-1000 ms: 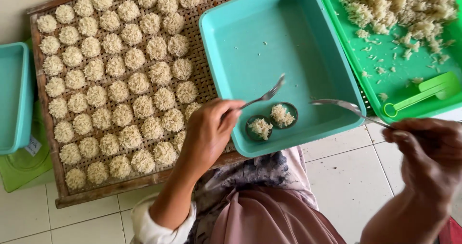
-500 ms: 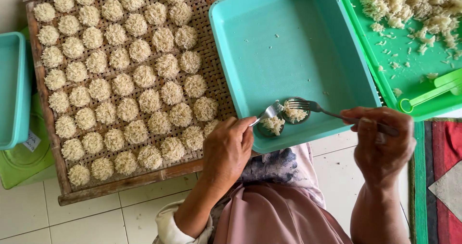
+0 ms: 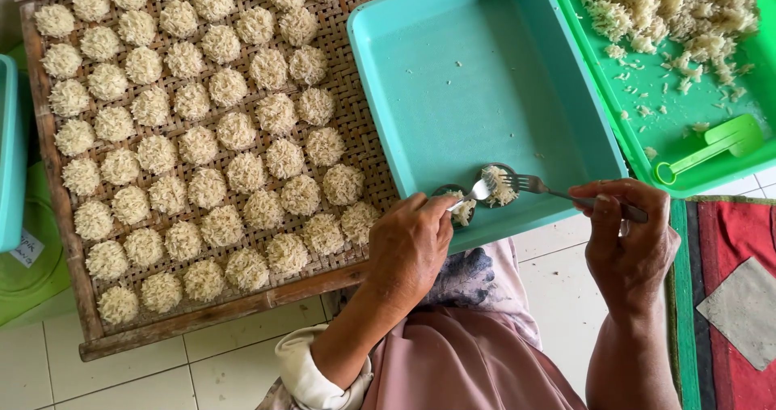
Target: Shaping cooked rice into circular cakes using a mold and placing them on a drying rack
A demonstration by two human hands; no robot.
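Head view: the left hand [image 3: 411,244] is clenched in a grip around the handle of a spoon [image 3: 478,193], whose bowl reaches into the near edge of the turquoise tray [image 3: 453,95]. The right hand [image 3: 630,234] has its grip closed on the handle of a fork [image 3: 540,187], thumb and fingers pinched over the shaft, the tines pointing left. Spoon and fork tips meet at a small round mould [image 3: 499,185] filled with a clump of whitish shredded rice; the tines touch that clump. A second round mould [image 3: 453,202] lies just beside it to the left, partly hidden behind the left fingers, also with rice in it. Both moulds sit on the tray floor near its front wall, and a few loose grains are scattered on the tray.

To the left, a woven bamboo tray [image 3: 56,216] carries rice clusters [image 3: 236,131] in rows, roughly fifty-six in sight; some at the top edge are cut off, so the count is not exact. At upper right, a green tray [image 3: 695,175] holds one loose heap of rice [image 3: 671,10] and one green scoop [image 3: 711,145]. Another turquoise container [image 3: 10,151] shows at the left edge. The trays rest on a tiled floor [image 3: 145,378]; a red mat [image 3: 727,297] lies at right.
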